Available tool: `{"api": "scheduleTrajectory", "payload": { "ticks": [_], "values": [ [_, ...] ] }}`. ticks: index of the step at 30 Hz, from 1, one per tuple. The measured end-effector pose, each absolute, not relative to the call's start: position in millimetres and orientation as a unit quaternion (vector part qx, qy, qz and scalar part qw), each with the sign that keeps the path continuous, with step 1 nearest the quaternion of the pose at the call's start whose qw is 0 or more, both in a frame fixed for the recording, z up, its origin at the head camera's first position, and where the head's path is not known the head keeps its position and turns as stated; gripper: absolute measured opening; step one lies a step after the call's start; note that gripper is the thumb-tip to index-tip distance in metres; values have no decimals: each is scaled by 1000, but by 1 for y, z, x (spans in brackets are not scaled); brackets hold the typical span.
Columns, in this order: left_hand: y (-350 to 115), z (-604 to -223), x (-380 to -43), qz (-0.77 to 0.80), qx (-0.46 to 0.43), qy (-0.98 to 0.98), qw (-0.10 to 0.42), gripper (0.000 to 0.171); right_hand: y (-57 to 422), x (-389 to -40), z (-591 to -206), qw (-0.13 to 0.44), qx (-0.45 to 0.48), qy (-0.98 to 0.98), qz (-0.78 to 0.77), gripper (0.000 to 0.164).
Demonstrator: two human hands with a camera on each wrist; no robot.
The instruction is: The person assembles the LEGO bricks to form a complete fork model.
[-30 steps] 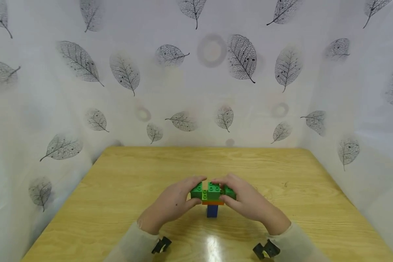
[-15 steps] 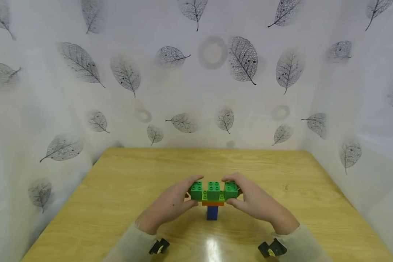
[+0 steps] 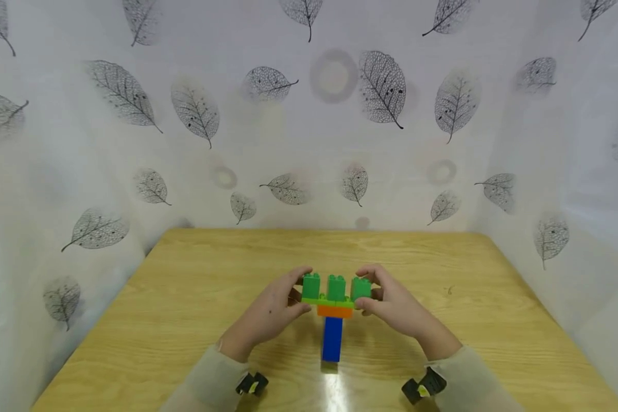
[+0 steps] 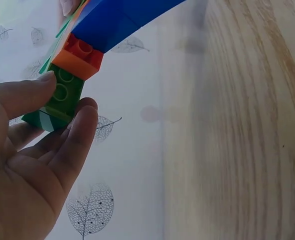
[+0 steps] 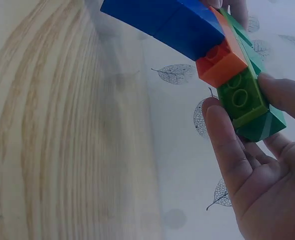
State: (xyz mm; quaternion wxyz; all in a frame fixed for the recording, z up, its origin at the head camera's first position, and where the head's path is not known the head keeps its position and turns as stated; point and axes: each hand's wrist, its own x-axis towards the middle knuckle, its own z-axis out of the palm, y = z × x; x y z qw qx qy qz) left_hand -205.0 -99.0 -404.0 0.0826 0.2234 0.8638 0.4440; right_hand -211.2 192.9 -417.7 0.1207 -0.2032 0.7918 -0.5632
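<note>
A toy-brick structure stands between the two hands in the head view. Three green bricks, the middle one (image 3: 336,289) among them, sit spaced along a lime-green plate (image 3: 313,301). Beneath the plate are an orange brick (image 3: 335,312) and a column of blue bricks (image 3: 332,339), its lower end tipped toward the person. The left hand (image 3: 270,309) grips the left end, thumb in front and fingers behind, around the left green brick (image 3: 311,287). At the other end, the right hand (image 3: 399,309) pinches the right green brick (image 3: 361,288) and plate. Both wrist views show the orange brick's underside (image 4: 77,59).
A wooden table (image 3: 226,257) spreads out under the hands. White leaf-printed sheeting (image 3: 309,137) encloses its back and sides. Black wrist devices sit on the left sleeve (image 3: 216,372) and right sleeve (image 3: 463,372).
The right hand's fingers have shifted right, from beside the middle green brick to the right end. The structure has tilted, so the bricks' front faces and more of the blue column show.
</note>
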Motion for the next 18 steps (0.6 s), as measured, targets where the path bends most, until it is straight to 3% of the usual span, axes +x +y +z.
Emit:
{"api": "scheduleTrajectory", "payload": {
  "ticks": [10,18],
  "values": [
    [-98,-416,-216,465,177,861,105,69,189,-218,-430,97,-209,826,-514,67],
    [-99,-425,-234,442,182,869,127,62,185,-227,-435,80,-170,878,-440,66]
  ]
}}
